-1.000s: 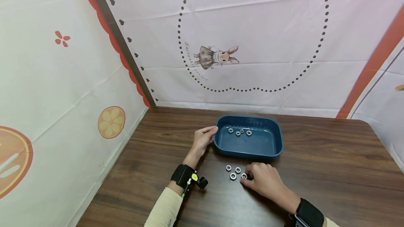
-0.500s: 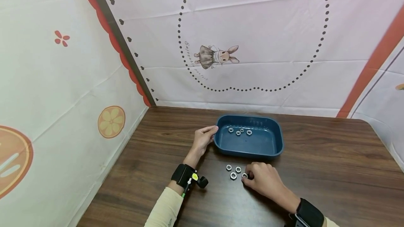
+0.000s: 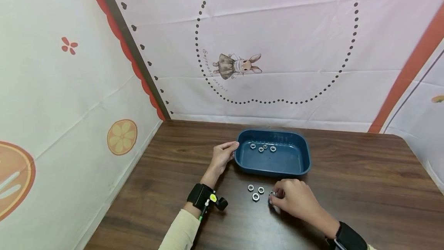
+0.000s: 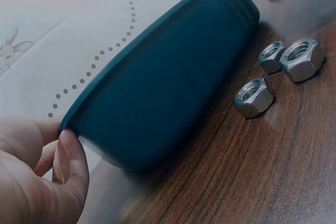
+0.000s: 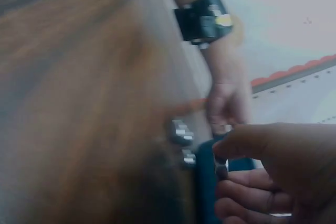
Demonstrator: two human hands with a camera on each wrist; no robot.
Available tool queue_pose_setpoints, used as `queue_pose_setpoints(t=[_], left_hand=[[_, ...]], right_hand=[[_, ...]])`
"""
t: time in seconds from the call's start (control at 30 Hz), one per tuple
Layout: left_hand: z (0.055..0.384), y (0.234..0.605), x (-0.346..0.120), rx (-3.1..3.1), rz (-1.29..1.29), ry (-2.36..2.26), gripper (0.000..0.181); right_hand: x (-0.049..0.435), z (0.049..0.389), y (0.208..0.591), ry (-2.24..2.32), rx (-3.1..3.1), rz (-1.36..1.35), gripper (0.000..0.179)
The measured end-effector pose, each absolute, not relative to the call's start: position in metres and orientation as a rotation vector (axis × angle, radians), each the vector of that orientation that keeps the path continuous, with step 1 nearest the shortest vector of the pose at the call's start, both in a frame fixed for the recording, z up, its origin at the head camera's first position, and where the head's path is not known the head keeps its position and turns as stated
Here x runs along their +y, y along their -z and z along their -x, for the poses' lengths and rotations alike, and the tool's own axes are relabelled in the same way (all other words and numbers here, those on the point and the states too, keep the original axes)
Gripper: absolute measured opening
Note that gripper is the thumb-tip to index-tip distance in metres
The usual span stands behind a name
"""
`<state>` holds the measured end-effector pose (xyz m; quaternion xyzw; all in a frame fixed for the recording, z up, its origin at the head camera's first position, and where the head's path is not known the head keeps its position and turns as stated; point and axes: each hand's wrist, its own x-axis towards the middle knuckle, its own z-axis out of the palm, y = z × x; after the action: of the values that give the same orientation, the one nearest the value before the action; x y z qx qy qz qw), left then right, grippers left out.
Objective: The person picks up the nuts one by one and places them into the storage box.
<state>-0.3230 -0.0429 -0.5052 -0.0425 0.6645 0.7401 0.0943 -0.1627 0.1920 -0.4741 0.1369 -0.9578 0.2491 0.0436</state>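
My left hand [image 3: 221,158] pinches the left rim of a blue rectangular tray [image 3: 274,168], thumb and fingers on either side of the rim in the left wrist view. Between the thumb and fingers of my right hand [image 3: 295,198] is a metal hex nut [image 5: 221,167], held in front of the tray's near side. Three more hex nuts [image 4: 254,98] lie grouped on the table to the left of that hand. Inside the tray, toward its back left, sit several nuts [image 3: 261,149]. The right wrist view is blurred.
The brown wood-grain table [image 3: 360,176] meets a patterned white cloth [image 3: 295,49] at its back edge. Another cloth wall [image 3: 86,99] rises along the left side. Each wrist wears a black strap [image 3: 200,194] with a device on it.
The right hand has picked up the nut it was touching and moved slightly right, away from the three others. My left hand keeps its grip on the tray.
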Motion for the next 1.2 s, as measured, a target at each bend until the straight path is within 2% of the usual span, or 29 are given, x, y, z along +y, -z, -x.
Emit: queue_pose_setpoints(t=[0.2, 0.33, 0.67, 0.9, 1.2], left_hand=[[0.321, 0.505, -0.043, 1.98, 0.131, -2.192, 0.034], [0.322, 0.505, -0.044, 1.983, 0.131, -2.194, 0.034], [0.321, 0.506, -0.044, 1.983, 0.122, -2.182, 0.032], [0.321, 0.506, -0.044, 1.987, 0.108, -2.178, 0.034], [0.321, 0.506, -0.043, 1.97, 0.113, -2.201, 0.034]], right_hand=[[0.211, 0.187, 0.437, -0.833, -2.831, -0.649, 0.007], [0.22, 0.222, 0.421, -0.835, -2.803, -0.838, 0.007], [0.221, 0.31, 0.41, -0.8, -2.833, -1.298, 0.017], [0.203, 0.347, 0.418, -0.659, -2.904, -1.397, 0.018], [0.175, 0.367, 0.435, -0.477, -3.047, -1.392, 0.016]])
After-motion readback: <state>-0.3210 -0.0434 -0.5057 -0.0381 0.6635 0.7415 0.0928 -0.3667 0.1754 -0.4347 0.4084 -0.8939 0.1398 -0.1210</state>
